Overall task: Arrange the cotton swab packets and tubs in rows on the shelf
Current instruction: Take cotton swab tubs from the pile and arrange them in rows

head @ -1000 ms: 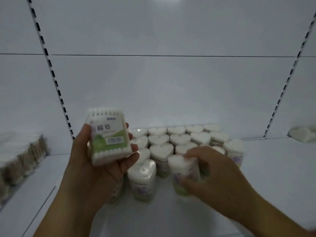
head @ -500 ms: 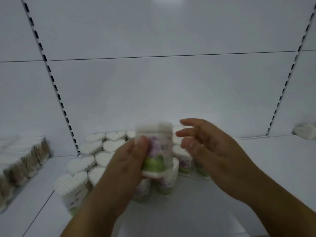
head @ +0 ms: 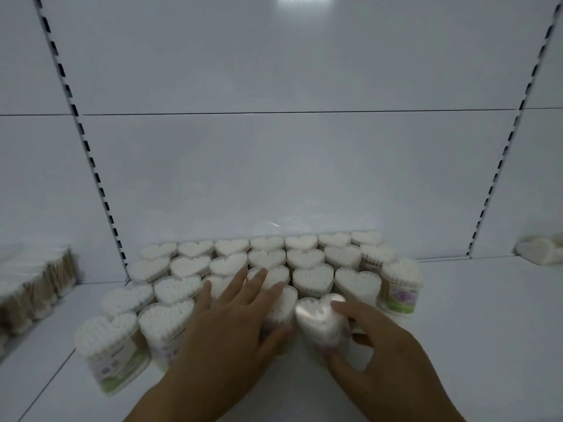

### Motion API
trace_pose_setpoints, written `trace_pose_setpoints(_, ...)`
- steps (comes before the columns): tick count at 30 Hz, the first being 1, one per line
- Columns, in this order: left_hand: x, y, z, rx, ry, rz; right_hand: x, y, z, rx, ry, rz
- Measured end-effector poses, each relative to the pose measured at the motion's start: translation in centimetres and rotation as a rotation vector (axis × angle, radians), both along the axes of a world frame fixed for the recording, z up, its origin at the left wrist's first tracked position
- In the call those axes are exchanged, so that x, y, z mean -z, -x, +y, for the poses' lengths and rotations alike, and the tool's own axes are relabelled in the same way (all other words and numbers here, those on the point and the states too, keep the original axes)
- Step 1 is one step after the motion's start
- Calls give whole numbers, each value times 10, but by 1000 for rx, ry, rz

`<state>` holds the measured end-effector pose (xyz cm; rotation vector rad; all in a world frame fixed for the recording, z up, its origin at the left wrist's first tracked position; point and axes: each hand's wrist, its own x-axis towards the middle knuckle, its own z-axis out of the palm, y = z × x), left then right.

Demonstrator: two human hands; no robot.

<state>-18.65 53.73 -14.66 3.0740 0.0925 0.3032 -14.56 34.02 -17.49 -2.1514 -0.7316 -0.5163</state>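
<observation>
Several heart-shaped tubs of cotton swabs stand upright in rows on the white shelf, against the back panel. My left hand lies with straight fingers spread over the tops of the tubs in the middle of the front rows, its thumb against a tub's side. My right hand grips one front-row tub with curled fingers and thumb. At the front left corner stands a tub with a green label.
Packets of wooden-stick swabs are stacked at the far left on the adjoining shelf. A pale packet lies at the far right by the back panel. Slotted uprights flank the bay. Bare shelf spreads right of the tubs.
The tub my left hand held up is no longer in it; that hand now lies flat on the tubs. My right hand has come down and gripped a front-row tub. The view shifted left.
</observation>
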Motion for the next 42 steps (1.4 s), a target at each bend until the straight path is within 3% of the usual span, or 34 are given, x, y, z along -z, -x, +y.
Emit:
trace_pose_setpoints(12, 5, 0, 3, 17, -51, -34, 10, -1, 4, 210, 97, 11)
trace_pose_setpoints(16, 5, -3, 6, 49, -91, -5, 6, 1, 10, 189, 208, 38)
trace_pose_setpoints(22, -26, -6, -1, 91, -155, 9, -11, -2, -36, 277, 147, 9)
trace_pose_setpoints(26, -67, -49, -66, 305, -112, -26, -41, -32, -104, 313, 383, 59)
trace_pose_setpoints(29, -86, -91, -138, 419, -72, 137, -52, -56, -165, 304, 719, 81)
trace_pose_setpoints(32, -84, -131, -210, 464, -82, 178, -58, -73, -233, 337, 992, 50)
trace_pose_setpoints(42, -18, -207, -371, 530, 28, 185, -22, -69, -400, 370, 787, 192)
